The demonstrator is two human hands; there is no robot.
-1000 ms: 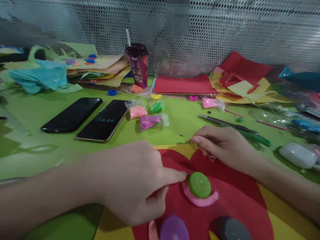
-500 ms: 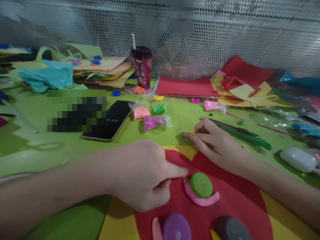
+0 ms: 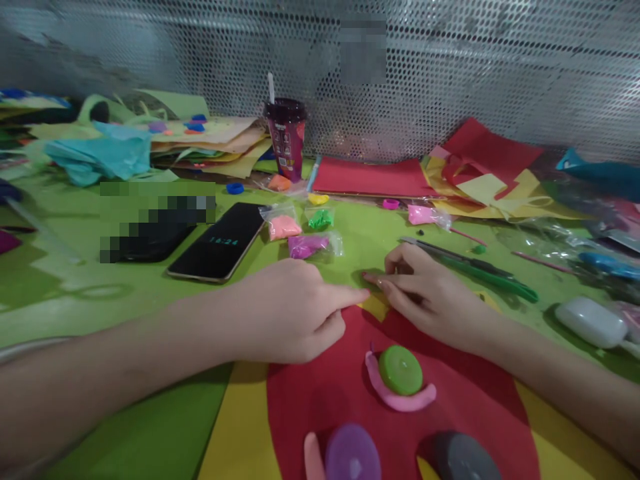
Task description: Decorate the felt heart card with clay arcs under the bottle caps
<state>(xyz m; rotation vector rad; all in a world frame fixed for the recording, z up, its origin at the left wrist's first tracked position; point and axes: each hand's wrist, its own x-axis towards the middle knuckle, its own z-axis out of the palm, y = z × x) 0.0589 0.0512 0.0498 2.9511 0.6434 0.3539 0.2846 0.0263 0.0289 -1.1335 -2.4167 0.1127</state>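
A red paper shape (image 3: 320, 400) lies on a yellow sheet (image 3: 240, 427). On the red paper a green disc (image 3: 401, 369) rests inside a curved pink clay strip (image 3: 400, 399), with a tiny dark piece at the strip's left tip. Nearer are a purple disc (image 3: 353, 453) beside a salmon strip (image 3: 313, 457), and a grey disc (image 3: 465, 457). My left hand (image 3: 295, 310) is over the red paper's upper left, index finger stretched out, the others curled. My right hand (image 3: 425, 290) rests at the upper edge, index finger extended, its tip close to my left fingertip; no held object shows.
Behind my hands lie a phone (image 3: 220, 241), small clay bags (image 3: 307, 245) and a green-handled cutter (image 3: 480, 270). A lidded cup (image 3: 287, 140) stands before the mesh panel, near red paper (image 3: 373, 177). A white case (image 3: 591, 322) sits at the right.
My left hand has moved up and away from the pink strip's left tip, toward my right fingertips. A tiny dark piece now shows at that tip. My right hand has hardly moved.
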